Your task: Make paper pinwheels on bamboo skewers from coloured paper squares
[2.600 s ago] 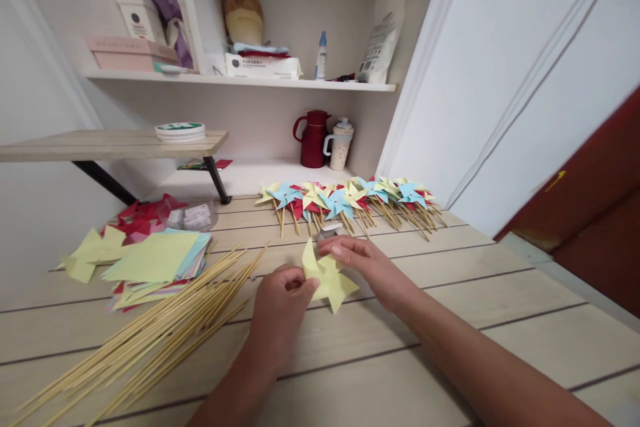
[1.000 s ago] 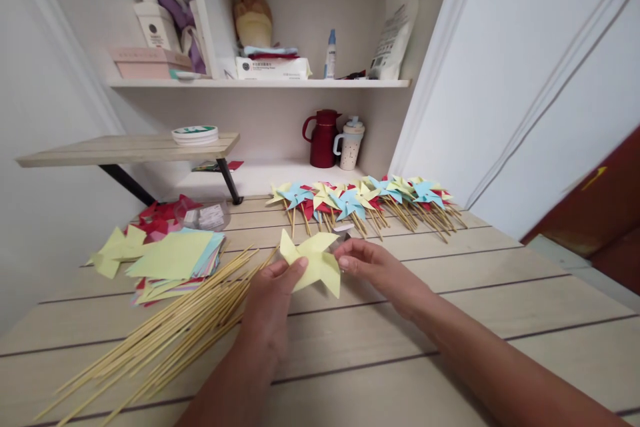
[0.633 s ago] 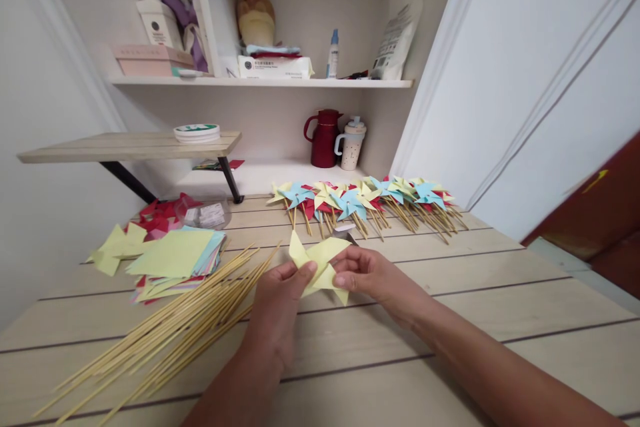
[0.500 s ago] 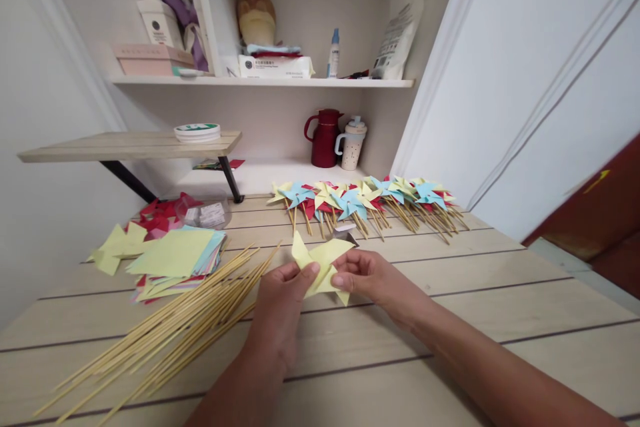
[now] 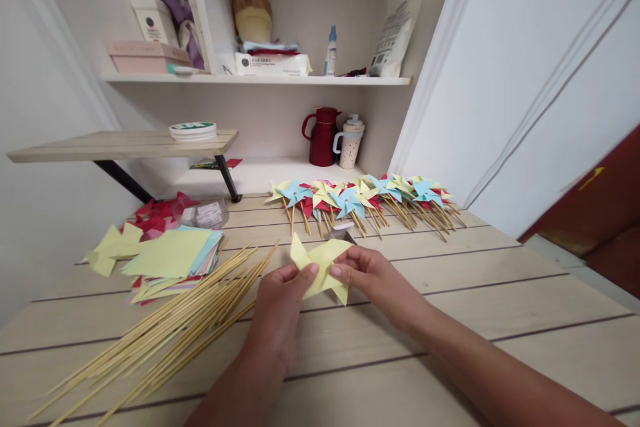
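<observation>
A pale yellow paper pinwheel (image 5: 320, 263) is held above the table between both hands, its blades bent inward and no stick visible on it. My left hand (image 5: 283, 290) pinches its left side, thumb on top near the middle. From the right, my right hand (image 5: 367, 273) grips it with thumb and fingers, the thumb close to the centre. Just behind the hands lies a small open grey-white box (image 5: 343, 232), its contents hidden. Thin wooden sticks (image 5: 190, 320) lie in a loose bundle left of my left hand.
Finished pinwheels (image 5: 350, 200) in yellow, blue and red lie in a row at the back. Stacked coloured paper squares (image 5: 170, 253), a folded yellow pinwheel (image 5: 113, 247) and a clear plastic box (image 5: 205, 215) sit at the left. A raised wooden shelf (image 5: 125, 145) overhangs the back left.
My right thumb has shifted slightly inward on the pinwheel, toward its centre. The camera view has moved a little; both hands keep their hold.
</observation>
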